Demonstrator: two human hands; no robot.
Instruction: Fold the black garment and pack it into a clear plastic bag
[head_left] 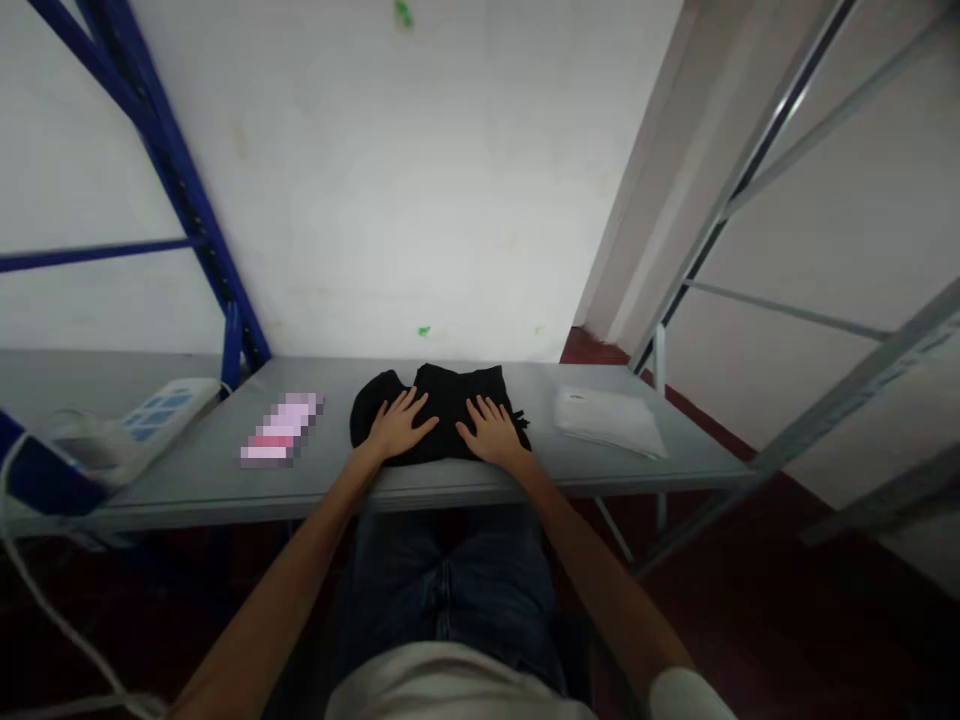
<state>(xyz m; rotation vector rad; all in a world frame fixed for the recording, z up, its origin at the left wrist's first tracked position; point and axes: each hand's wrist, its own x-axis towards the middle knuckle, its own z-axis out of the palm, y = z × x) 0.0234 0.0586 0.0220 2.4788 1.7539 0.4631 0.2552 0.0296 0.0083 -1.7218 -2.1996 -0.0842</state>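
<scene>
A folded black cloth garment (pixel 446 405) lies on the grey shelf top (pixel 442 482) right in front of me; its exact kind does not show. My left hand (pixel 397 427) rests flat on its left part, fingers spread. On its right part lies my right hand (pixel 491 432), palm down and fingers stretched out. Thin dark strings or a tassel stick out at the garment's right side. What is under my palms is hidden.
On the right lies a flat white plastic bag (pixel 607 418). A blurred pink-and-white item (pixel 283 430) is on the left, near a white power strip (pixel 161 420) with a cable. Blue posts (pixel 180 190) and grey posts (pixel 720 215) flank the shelf; a white wall stands behind.
</scene>
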